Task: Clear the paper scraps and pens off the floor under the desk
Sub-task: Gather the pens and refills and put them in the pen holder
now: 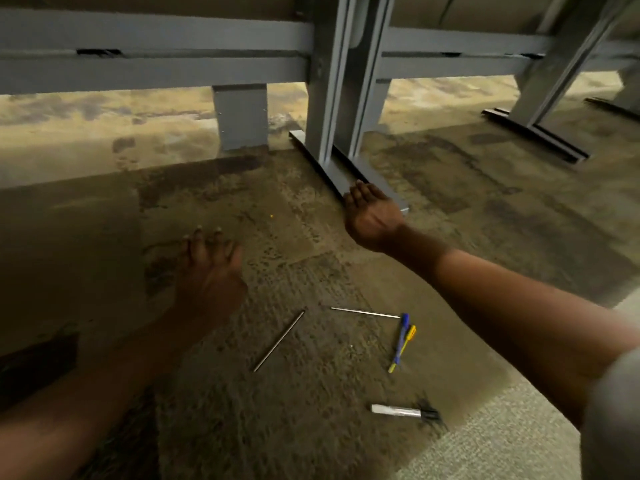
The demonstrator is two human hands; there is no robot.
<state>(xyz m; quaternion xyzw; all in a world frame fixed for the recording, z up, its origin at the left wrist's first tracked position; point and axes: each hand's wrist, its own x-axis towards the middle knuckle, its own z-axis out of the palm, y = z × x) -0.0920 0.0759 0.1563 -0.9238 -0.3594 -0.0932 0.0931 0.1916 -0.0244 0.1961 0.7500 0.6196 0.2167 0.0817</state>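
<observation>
The pens are lying on the carpet below and between my two forearms, well behind both hands. A blue pen and a yellow pen are lying side by side and touching, running lengthwise toward me. Two thin metal rods are lying near them: one rod slanting to their left, another rod almost level just above them, its right end nearly meeting the blue pen's tip. Closer to me a white marker with a dark end is lying on its side (I cannot make out any paper scraps from here).

My right hand is reaching forward, arm stretched out, palm down and fingers straight, resting on the near end of the grey desk foot; it is gripping nothing. My left hand is stretching forward over the carpet, fingers spread wide and empty, well apart from the rods and pens. Beyond both hands the desk's grey upright leg is rising from that foot.
</observation>
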